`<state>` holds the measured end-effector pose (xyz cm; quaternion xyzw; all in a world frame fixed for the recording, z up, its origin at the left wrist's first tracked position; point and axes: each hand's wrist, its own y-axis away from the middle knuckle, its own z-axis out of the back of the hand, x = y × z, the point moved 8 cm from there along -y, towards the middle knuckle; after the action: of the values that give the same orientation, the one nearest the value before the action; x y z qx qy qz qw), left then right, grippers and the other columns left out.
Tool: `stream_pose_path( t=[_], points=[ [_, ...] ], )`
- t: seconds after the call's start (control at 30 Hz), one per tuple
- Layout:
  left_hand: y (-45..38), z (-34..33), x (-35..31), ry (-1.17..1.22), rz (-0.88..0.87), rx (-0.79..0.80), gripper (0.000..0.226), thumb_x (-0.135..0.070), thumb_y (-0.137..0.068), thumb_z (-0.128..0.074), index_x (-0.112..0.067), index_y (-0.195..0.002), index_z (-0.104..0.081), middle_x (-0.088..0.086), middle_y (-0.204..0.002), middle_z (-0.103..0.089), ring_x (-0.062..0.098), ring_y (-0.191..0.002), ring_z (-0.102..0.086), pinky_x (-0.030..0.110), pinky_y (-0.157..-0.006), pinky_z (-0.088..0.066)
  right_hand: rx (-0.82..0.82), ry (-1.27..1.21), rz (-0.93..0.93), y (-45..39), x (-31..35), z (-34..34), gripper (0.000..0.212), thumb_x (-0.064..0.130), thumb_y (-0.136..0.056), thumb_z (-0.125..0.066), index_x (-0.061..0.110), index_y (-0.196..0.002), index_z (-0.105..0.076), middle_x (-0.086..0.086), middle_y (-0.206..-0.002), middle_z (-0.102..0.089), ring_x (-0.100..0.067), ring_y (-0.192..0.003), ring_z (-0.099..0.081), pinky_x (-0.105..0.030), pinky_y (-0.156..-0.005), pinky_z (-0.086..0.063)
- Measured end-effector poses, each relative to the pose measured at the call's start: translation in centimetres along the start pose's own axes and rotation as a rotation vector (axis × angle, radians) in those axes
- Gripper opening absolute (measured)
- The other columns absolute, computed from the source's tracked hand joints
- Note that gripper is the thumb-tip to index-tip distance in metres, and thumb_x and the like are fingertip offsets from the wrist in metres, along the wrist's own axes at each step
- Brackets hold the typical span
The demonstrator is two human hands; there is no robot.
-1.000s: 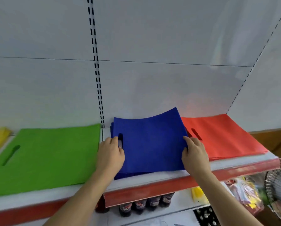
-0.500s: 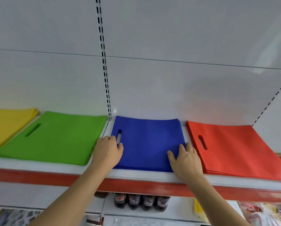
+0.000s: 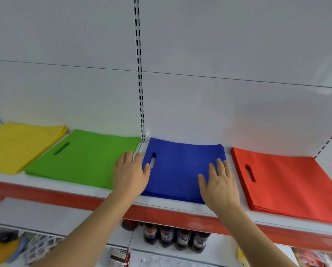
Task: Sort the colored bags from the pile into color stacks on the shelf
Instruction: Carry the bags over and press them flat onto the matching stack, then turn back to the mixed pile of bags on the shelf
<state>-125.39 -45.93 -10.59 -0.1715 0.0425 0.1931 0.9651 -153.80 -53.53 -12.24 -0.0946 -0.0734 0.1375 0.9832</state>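
Where both hands lie flat upon it, the item catalogued is the stack of flat royal-blue non-woven fabric bags [image 3: 182, 168], each with a die-cut slot handle at its left end, lying on the white shelf with the red front strip [image 3: 161, 206], third in the row.

Left hand [image 3: 130, 173]: fingers straight and spread over the stack's left edge beside the slot, gripping nothing. Right hand [image 3: 220, 185]: fingers straight and splayed on the stack's near right corner, pressing, gripping nothing.

Handling, by judgement: light, soft, limp sheet material; single bags will bend and slide over one another, so the stack is best squared by pressing flat and nudging the edges. A bag is best taken up at the slot handle or pinched at a corner.

Neighbours: stack of flat green fabric bags [image 3: 84, 158] just beside on the left, stack of flat yellow fabric bags [image 3: 17, 145] beyond it; stack of flat red fabric bags [image 3: 284, 184] on the right.

Below: dark drink bottles [image 3: 171, 236] on the lower shelf.
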Motion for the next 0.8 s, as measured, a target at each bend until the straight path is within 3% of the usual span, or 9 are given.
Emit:
stream_pose_path(
  t=[0.1, 0.23, 0.63, 0.8],
  points=[
    [1.2, 1.7, 2.5, -0.037, 0.021, -0.025, 0.062, -0.051, -0.105, -0.044, -0.013, -0.153, -0.048, 0.015, -0.161, -0.042, 0.035, -0.15, -0.035, 0.05, -0.125, -0.03, -0.021, -0.035, 0.096, 0.8, 4.3, 0.0, 0.076, 0.064, -0.106, -0.023, 0.016, -0.165, -0.029, -0.012, -0.175, -0.013, -0.03, -0.163, 0.001, -0.047, -0.131, -0.015],
    [2.4, 4.1, 7.2, -0.073, 0.063, -0.041, 0.071, -0.06, -0.104, -0.034, -0.015, -0.159, -0.039, 0.014, -0.168, -0.031, 0.034, -0.156, -0.026, 0.053, -0.129, -0.021, -0.049, -0.05, 0.25, 1.7, 11.4, 0.3, 0.08, 0.07, -0.105, -0.016, 0.021, -0.165, -0.03, -0.01, -0.176, -0.011, -0.028, -0.163, 0.004, -0.047, -0.132, -0.012],
    [9.0, 12.0, 30.4, -0.11, 0.255, -0.095, 0.073, -0.062, -0.101, -0.039, -0.017, -0.159, -0.041, 0.011, -0.169, -0.03, 0.034, -0.159, -0.017, 0.054, -0.127, -0.018, -0.1, -0.172, 0.509, 7.2, 38.3, 0.1, 0.079, 0.068, -0.103, -0.025, 0.016, -0.157, -0.047, -0.016, -0.17, -0.031, -0.035, -0.16, -0.018, -0.053, -0.129, -0.021],
    [12.6, 14.0, 40.2, -0.127, 0.365, -0.099, 0.075, -0.064, -0.103, -0.031, -0.019, -0.163, -0.033, 0.011, -0.172, -0.024, 0.033, -0.16, -0.013, 0.054, -0.128, -0.016, -0.09, -0.228, 0.646, 10.3, 50.4, -0.8, 0.074, 0.064, -0.104, -0.031, 0.014, -0.155, -0.05, -0.018, -0.167, -0.035, -0.037, -0.158, -0.024, -0.053, -0.127, -0.024]
  ],
)
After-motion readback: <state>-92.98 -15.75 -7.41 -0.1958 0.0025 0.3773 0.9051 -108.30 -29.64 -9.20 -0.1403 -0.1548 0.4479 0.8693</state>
